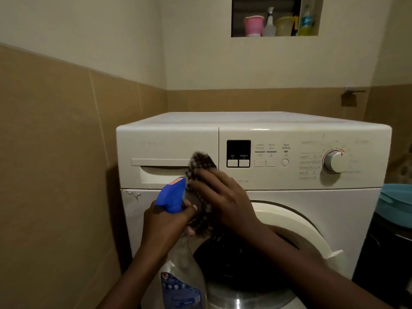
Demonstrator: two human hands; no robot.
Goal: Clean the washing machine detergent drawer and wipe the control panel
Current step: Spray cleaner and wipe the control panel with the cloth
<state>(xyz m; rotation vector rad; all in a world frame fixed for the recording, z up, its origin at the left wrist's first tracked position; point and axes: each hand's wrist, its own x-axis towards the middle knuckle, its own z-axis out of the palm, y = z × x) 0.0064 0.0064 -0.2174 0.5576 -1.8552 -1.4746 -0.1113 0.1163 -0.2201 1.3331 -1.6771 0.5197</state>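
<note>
A white front-loading washing machine (pixel 289 121) fills the middle of the head view. Its detergent drawer (pixel 160 162) sits shut at the upper left of the front. The control panel (pixel 289 159) with a dark display (pixel 238 148) and a dial (pixel 336 161) lies to the drawer's right. My left hand (pixel 165 221) grips a clear spray bottle (pixel 180 275) by its blue trigger head (pixel 171 195). My right hand (pixel 223 197) holds a dark checked cloth (pixel 201 161) against the drawer's right end, beside the display.
Tan tiled walls close in on the left and behind. The round door (pixel 296 221) with its dark glass is below my hands. A teal tub (pixel 396 204) stands on a dark unit at the right. A wall niche (pixel 276 18) above holds cups and bottles.
</note>
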